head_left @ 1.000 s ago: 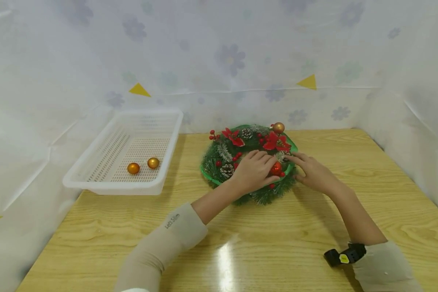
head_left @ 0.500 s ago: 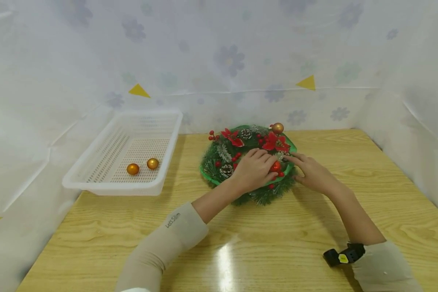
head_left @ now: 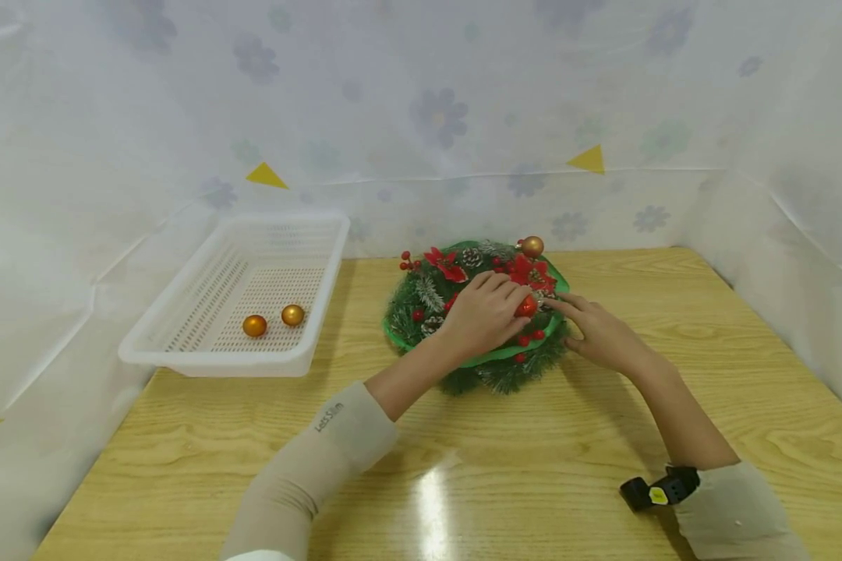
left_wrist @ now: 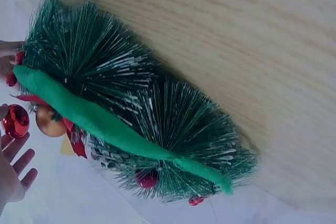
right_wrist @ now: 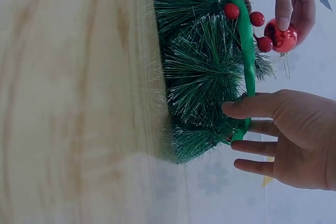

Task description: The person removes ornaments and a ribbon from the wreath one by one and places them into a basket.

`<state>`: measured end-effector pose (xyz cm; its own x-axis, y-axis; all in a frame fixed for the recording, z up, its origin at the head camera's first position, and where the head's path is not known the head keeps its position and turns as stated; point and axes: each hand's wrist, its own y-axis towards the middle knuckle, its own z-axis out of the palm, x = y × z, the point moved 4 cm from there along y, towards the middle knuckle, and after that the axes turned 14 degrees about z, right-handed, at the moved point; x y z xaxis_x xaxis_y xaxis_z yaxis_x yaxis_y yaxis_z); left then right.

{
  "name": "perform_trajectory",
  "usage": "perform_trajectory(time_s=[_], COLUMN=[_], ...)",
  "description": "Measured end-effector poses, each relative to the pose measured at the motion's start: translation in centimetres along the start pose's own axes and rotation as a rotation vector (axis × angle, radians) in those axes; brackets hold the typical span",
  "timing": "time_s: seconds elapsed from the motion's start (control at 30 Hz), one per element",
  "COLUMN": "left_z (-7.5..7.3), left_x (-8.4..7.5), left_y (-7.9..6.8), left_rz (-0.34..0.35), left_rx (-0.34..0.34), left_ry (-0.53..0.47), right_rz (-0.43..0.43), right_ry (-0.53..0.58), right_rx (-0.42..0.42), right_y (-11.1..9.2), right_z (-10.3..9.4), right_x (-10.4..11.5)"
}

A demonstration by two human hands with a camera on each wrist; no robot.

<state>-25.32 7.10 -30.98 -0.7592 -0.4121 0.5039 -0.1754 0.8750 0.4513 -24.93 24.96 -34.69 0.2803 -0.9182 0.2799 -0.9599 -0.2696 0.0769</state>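
Observation:
A Christmas wreath (head_left: pixel 428 296) of green tinsel needles, with a green band, red flowers, berries and pinecones, sits on the table. My left hand (head_left: pixel 482 315) holds a red bauble (right_wrist: pixel 281 36) by thumb and fingers, just above the wreath's near right part. In the right wrist view, the bauble's metal cap and wire hook point toward my right hand. That right hand (right_wrist: pixel 307 137) grips the wreath's right edge, thumb on the near side and fingers behind the green band (right_wrist: pixel 245 40). A gold bauble (head_left: pixel 532 247) sits at the wreath's far right.
To the left stands a white perforated plastic basket (head_left: pixel 210 360) with two gold baubles (head_left: pixel 274 320) inside. Behind the wooden table (head_left: pixel 491 467) hangs a pale flowered curtain (head_left: pixel 393 117). A black device (head_left: pixel 663 489) is strapped at the right wrist.
My left hand has lifted slightly up and away from the wreath with the red bauble, uncovering berries below it. The right hand has stayed at the wreath's edge.

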Motion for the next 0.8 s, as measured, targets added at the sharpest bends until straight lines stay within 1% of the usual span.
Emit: perform_trajectory(time_s=[0.07,0.17,0.27,0.4,0.5,0.6,0.7,0.8], left_z=[-0.3,-0.6,-1.1,-1.9,-2.5,-3.0,-3.5,-4.2], left_x=[0.4,1.1,1.9,3.1,4.1,5.3,6.6,8.0], left_y=[-0.1,-0.4,-0.9,-1.7,-2.6,-3.5,-4.6,-6.0], left_rz=[-0.003,-0.008,-0.015,-0.029,-0.049,-0.075,-0.105,-0.142], left_rx=[-0.029,-0.050,-0.041,-0.004,0.011,0.010,0.008,0.022], left_ry=[0.000,0.001,0.021,0.057,0.078,0.096,0.094,0.075], right_rz=[0.001,0.000,0.013,0.030,0.031,0.034,0.032,0.031], right_ry=[0.000,-0.006,-0.009,-0.006,-0.008,-0.011,-0.014,-0.020], right_rx=[0.003,0.002,0.007,0.015,0.014,0.016,0.015,0.015], right_y=[0.0,0.1,0.2,0.2,0.1,0.1,0.1,0.1], right_z=[0.0,0.1,0.2,0.3,0.2,0.2,0.2,0.2], right_x=[0.0,0.0,-0.2,-0.3,-0.2,-0.3,-0.3,-0.3])
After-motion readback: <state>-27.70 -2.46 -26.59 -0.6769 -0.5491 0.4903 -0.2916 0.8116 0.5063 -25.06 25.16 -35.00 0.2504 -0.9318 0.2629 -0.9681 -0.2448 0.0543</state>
